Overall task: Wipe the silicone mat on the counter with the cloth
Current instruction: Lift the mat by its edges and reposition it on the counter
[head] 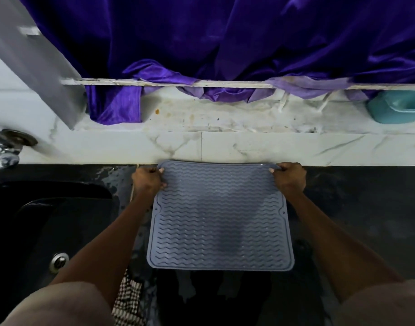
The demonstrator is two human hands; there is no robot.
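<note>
On dark counter (342,208), grey wavy-ribbed silicone mat (220,222), L hand (147,182) & R hand (289,178) grip pinching far corners.

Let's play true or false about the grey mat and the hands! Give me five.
1. Both hands hold the silicone mat. True: the left hand and the right hand pinch its far corners.
2. The mat is red. False: it is grey-blue with wavy ridges.
3. The checked cloth lies on the mat. False: it lies near the left forearm, off the mat.
4. A sink is left of the mat. True.
5. The curtain is green. False: it is purple.
</note>
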